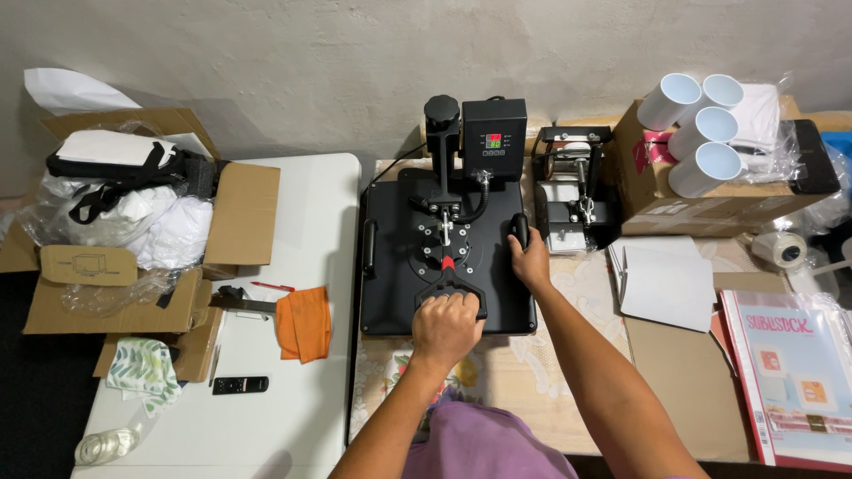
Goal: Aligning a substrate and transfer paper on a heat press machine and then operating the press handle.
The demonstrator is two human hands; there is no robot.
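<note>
Heat press (448, 257), black and flat, sits mid-table (568, 399); I judge it heavy, rigid metal, best worked by its handles. Left of it: an open cardboard box (240, 213), an orange cloth (304, 321). My left hand (446, 326) is clenched round the front handle (451, 288); my right hand (531, 259) curls over the side grip. Right of it: white mugs (701, 129) on a brown carton (710, 208), then a pink-edged packet (794, 381).

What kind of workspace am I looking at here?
Likely a small home print workshop: a flat heat press on the table, a mug press beside it, and blank white mugs stacked on a cardboard box.
</note>
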